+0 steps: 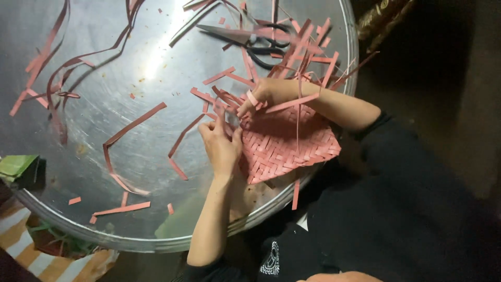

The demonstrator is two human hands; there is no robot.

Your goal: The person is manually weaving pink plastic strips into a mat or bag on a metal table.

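**Hands at the edge of a pink woven mat**

Weaving fills my view: a pink woven mat [284, 143] lies on the near right part of a round metal tray [104, 78] that serves as the worktop, one corner hanging over the rim. My left hand [222, 143] rests on the mat's left edge, its fingers [218, 121] curled and pinching loose strip ends there. My right hand [263, 94] sits just above, at the mat's upper left corner, its fingers closed on a pink strip [224, 96] that sticks out of the weave. The two hands are close together, almost touching.

Beyond the right hand a pair of black-handled scissors [245, 36] lies flat on the tray among a tangle of uncut strips. Long curled pink strips [57, 78] trail across the far left of the tray, and short offcuts [122, 209] are scattered near its front rim. A green box [18, 167] sits at the left edge.
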